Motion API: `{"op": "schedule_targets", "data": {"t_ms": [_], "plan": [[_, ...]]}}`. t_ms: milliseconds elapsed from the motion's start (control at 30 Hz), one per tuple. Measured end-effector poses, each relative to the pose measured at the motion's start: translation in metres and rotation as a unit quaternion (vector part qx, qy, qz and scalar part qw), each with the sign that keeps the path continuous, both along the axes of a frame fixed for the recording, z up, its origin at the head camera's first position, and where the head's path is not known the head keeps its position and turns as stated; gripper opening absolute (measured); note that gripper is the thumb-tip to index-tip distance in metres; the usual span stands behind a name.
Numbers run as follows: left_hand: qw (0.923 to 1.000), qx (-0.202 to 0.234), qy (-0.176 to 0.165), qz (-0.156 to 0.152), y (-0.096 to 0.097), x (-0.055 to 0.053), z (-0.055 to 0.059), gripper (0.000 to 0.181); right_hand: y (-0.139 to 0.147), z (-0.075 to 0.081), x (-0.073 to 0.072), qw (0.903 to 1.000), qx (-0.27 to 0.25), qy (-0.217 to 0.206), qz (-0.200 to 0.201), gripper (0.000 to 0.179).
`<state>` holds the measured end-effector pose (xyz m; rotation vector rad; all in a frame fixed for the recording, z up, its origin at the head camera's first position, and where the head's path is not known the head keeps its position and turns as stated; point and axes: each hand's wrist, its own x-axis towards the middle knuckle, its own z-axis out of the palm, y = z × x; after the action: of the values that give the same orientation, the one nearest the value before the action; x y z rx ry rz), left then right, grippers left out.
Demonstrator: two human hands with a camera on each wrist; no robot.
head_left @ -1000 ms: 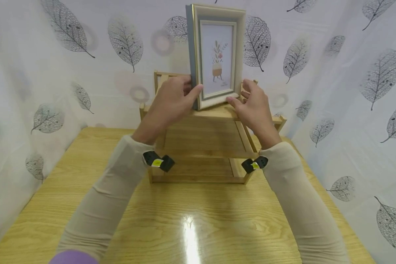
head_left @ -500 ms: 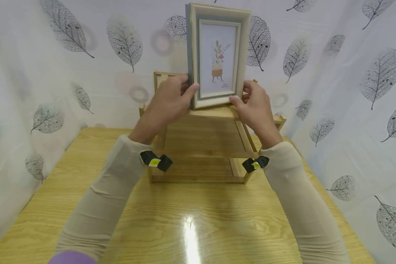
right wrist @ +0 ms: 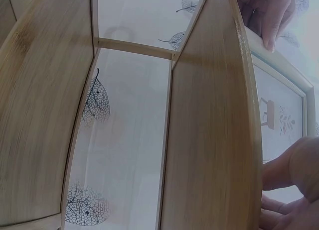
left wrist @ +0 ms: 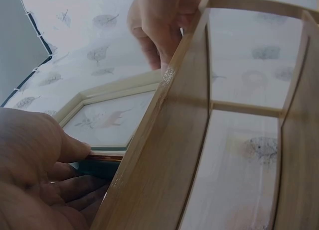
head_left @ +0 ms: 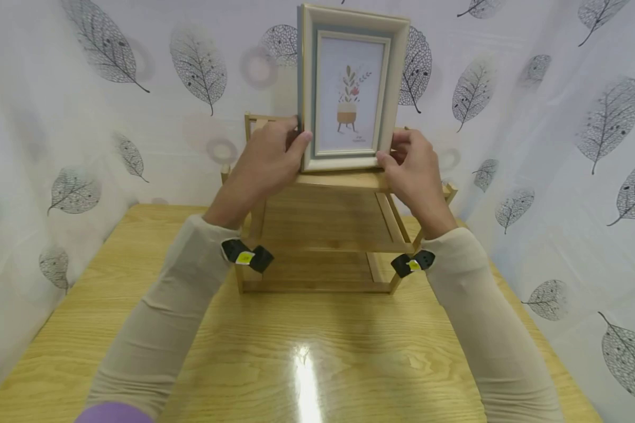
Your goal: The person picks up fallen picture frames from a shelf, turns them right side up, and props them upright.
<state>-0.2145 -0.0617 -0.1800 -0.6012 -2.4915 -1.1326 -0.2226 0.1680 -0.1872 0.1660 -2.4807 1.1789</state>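
A cream picture frame (head_left: 349,161) with a blue-grey side and a potted-plant print stands upright on the top shelf of a small wooden rack (head_left: 328,220). My left hand (head_left: 267,155) grips its lower left side, thumb at the front edge and fingers behind. At the lower right corner, my right hand (head_left: 413,167) holds the frame with the thumb on the front. The left wrist view shows the left thumb (left wrist: 75,149) on the frame's edge, with the fingers under the blue-grey side. In the right wrist view, part of the frame (right wrist: 304,85) is hidden behind the right hand (right wrist: 294,177).
The rack stands on a glossy wooden table (head_left: 307,335), toward its back edge. A white curtain (head_left: 153,135) printed with leaves hangs behind and on both sides. Something purple (head_left: 113,413) shows at the lower left.
The picture frame has turned to face the camera more squarely, its right side swinging to the right and its left side showing less. Both hands have shifted slightly with it.
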Motion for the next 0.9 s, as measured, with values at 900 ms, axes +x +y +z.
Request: {"op": "schedule_targets", "data": {"t_ms": [900], "plan": [[0.9998, -0.013, -0.001, 0.017, 0.0004, -0.0082, 0.0002, 0.025, 0.0043, -0.0009, 0.0054, 0.9997, 0.000, 0.021, -0.016, 0.030]]}}
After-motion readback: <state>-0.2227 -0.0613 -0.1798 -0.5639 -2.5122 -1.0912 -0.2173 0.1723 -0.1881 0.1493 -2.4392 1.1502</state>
